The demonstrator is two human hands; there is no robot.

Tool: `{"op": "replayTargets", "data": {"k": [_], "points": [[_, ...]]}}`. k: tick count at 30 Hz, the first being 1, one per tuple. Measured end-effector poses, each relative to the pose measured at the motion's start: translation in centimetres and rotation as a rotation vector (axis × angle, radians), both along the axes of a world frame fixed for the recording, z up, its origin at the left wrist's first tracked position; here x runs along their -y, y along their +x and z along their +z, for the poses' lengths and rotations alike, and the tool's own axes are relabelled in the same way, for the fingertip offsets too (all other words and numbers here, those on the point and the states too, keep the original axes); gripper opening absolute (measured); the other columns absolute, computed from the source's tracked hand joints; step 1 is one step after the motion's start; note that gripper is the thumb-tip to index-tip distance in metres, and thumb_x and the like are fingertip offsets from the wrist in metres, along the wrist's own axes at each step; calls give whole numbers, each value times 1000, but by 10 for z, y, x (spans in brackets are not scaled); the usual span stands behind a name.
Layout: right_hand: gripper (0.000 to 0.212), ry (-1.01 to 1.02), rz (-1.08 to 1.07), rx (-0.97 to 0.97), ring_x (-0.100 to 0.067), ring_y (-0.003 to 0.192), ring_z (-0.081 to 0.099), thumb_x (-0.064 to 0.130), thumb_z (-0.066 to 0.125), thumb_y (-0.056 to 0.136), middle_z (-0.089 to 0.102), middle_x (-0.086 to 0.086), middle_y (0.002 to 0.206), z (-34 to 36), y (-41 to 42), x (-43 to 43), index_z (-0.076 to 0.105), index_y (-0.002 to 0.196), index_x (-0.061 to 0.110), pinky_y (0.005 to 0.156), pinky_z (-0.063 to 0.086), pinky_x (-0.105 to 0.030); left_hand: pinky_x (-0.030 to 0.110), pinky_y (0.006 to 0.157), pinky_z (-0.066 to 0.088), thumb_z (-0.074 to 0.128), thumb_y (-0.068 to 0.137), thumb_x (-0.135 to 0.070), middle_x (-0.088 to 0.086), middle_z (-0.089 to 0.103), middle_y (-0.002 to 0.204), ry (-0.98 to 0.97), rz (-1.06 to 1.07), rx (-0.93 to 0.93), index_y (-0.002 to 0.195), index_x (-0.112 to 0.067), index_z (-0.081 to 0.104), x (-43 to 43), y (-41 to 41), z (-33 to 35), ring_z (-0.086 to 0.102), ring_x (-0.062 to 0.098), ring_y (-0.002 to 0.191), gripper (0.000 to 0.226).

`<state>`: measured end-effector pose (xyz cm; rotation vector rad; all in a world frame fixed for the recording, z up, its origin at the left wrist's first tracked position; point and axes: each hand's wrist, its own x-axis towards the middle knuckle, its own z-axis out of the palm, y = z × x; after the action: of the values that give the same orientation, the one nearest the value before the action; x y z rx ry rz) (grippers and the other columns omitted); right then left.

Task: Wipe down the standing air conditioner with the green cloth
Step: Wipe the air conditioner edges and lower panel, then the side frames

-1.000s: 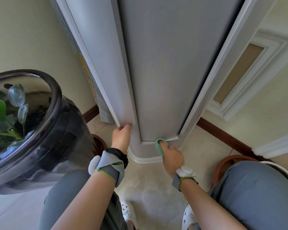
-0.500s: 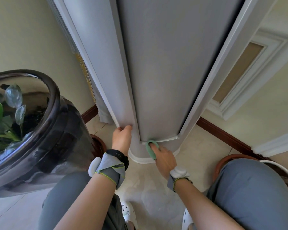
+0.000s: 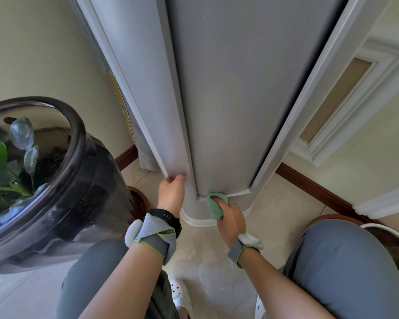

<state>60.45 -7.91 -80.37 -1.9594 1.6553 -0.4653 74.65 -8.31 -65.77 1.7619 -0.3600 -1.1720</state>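
Note:
The tall grey standing air conditioner (image 3: 228, 93) fills the middle of the view and rises out of frame. My right hand (image 3: 232, 217) presses the folded green cloth (image 3: 215, 204) against its base, just under the white trim at the bottom of the front panel. My left hand (image 3: 172, 193) rests on the lower left side panel, with fingertips curled over the panel's bottom edge. It holds nothing. Both wrists wear grey straps.
A large dark glazed planter (image 3: 55, 192) with green leaves stands close on the left. Part of a white-rimmed pot (image 3: 387, 229) sits at the right behind my knee. Cream walls with dark skirting (image 3: 313, 187) flank the unit. Pale tiled floor (image 3: 217, 272) lies between my knees.
My right hand has slid the green cloth leftwards along the bottom trim of the front panel. The left hand has stayed in place on the side panel.

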Motion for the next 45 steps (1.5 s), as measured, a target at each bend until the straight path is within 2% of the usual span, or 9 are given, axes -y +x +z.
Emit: {"op": "replayTargets", "data": {"k": [8, 14, 21, 25, 30, 33, 37, 42, 45], "points": [[33, 183, -40, 218, -31, 109, 58, 12, 51, 92, 64, -11, 119, 16, 40, 5, 59, 124, 16, 89, 47, -32, 30, 85, 39, 48, 92, -14, -3, 56, 89, 13, -2, 16, 106, -14, 50, 2, -2, -1, 54, 13, 85, 14], [35, -65, -174, 482, -21, 98, 60, 1, 53, 84, 67, -8, 108, 51, 58, -6, 63, 116, 12, 82, 40, -15, 30, 70, 36, 39, 92, -23, -1, 47, 75, 57, 93, -48, 74, -17, 48, 4, 4, -2, 47, 18, 73, 21], [36, -13, -169, 367, -29, 96, 61, -5, 51, 82, 68, -12, 104, 65, 53, -1, 66, 111, 10, 78, 47, -29, 33, 103, 28, 19, 89, -71, 4, 52, 135, 50, 11, -100, 145, -8, 33, -1, 4, 1, 48, 21, 125, 86], [27, -349, -225, 542, -14, 97, 56, 16, 50, 88, 67, -2, 107, 95, 69, -9, 63, 112, 15, 81, 36, -7, 26, 89, 28, 20, 84, -77, -2, 60, 121, -18, 26, -165, 140, -10, 42, -3, 5, 6, 50, 0, 79, 90], [33, 81, -244, 458, -28, 100, 62, -6, 50, 85, 69, -12, 108, 86, 58, -9, 66, 112, 5, 83, 48, -32, 27, 93, 27, 24, 84, -75, 2, 46, 145, -48, 29, -207, 144, -11, 36, -4, 1, 16, 45, 9, 105, 88], [21, -73, -288, 545, -18, 78, 58, 10, 51, 85, 70, -8, 91, 115, 65, -7, 67, 99, 11, 66, 40, -23, 24, 91, 37, 27, 84, -76, -1, 52, 139, -70, 11, -212, 135, -17, 46, -6, 1, 18, 56, 6, 106, 80], [37, -358, -177, 586, -13, 93, 55, 14, 47, 79, 66, -2, 107, 142, 69, -6, 60, 113, 15, 81, 40, -15, 34, 100, 44, 26, 82, -79, -4, 59, 133, -84, -24, -192, 132, -20, 53, -9, 2, 18, 59, 8, 107, 82], [29, -89, -132, 379, -31, 100, 60, 6, 50, 92, 67, -13, 106, 125, 53, -12, 60, 119, 10, 81, 48, -35, 42, 110, 28, 25, 81, -79, -2, 40, 150, -31, 6, -207, 147, -18, 30, -7, 0, 22, 38, 16, 136, 89], [32, -338, -148, 513, -22, 96, 58, 11, 47, 84, 67, -7, 103, 162, 60, -3, 59, 113, 14, 79, 43, -21, 44, 112, 33, 25, 79, -83, -3, 50, 142, -52, -11, -200, 141, -22, 42, -7, 1, 20, 46, 17, 130, 89]]}}
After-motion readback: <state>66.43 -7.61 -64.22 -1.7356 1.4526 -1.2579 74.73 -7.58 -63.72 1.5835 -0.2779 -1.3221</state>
